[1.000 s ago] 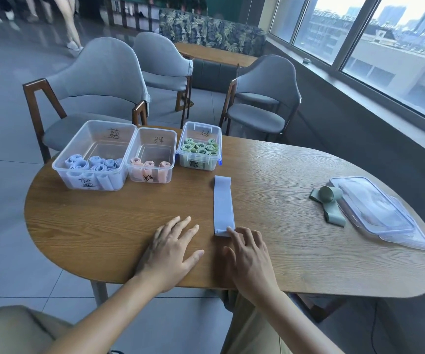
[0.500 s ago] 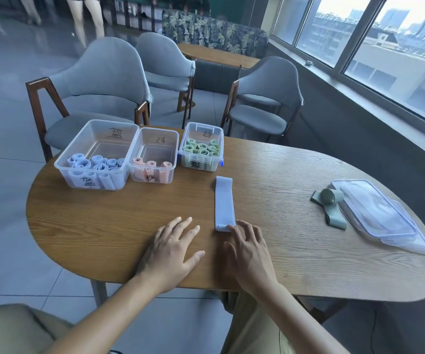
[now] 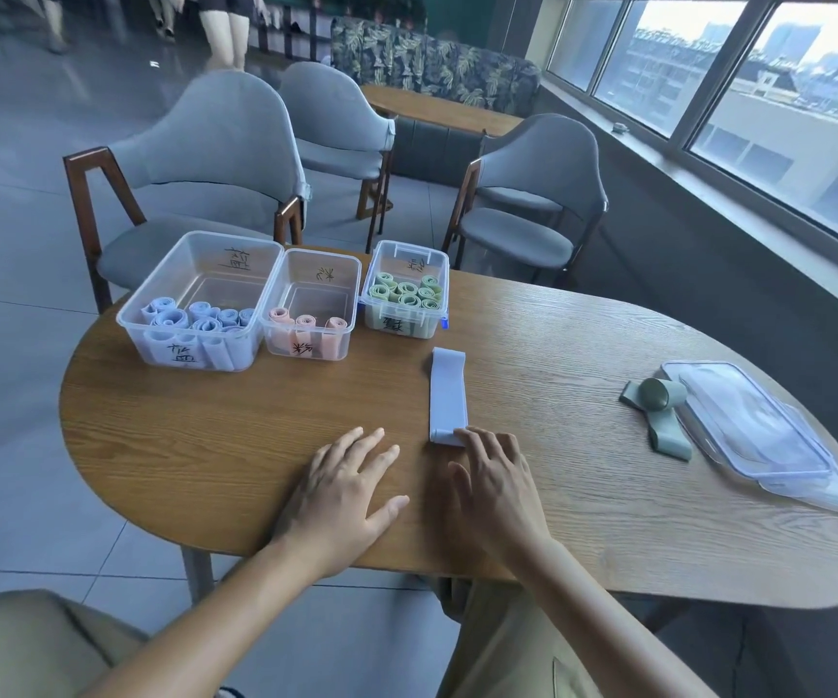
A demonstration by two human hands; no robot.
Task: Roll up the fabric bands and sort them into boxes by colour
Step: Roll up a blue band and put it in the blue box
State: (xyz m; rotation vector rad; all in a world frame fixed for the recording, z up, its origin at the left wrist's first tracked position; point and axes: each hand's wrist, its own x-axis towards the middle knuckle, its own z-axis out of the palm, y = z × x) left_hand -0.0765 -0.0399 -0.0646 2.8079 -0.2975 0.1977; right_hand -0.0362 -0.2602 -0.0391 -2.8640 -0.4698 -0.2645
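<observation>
Three boxes point(image 3: 310, 304) at 11 o'clock; one blue band point(image 3: 448, 392) on the tabletop point(image 3: 235, 435), right hand point(image 3: 495, 488) fingertips touching its near end, left hand point(image 3: 343, 493) flat, grip open.

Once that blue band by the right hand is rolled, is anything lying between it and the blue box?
Nothing visible does. Bare table lies between the blue band and the blue box. The pink box sits beside that box, off the direct line.

three boxes point(image 3: 308, 307) far left on surface point(image 3: 205, 445); band point(image 3: 447, 392) flat mid-surface, right of them; lids point(image 3: 749, 435) far right.
</observation>
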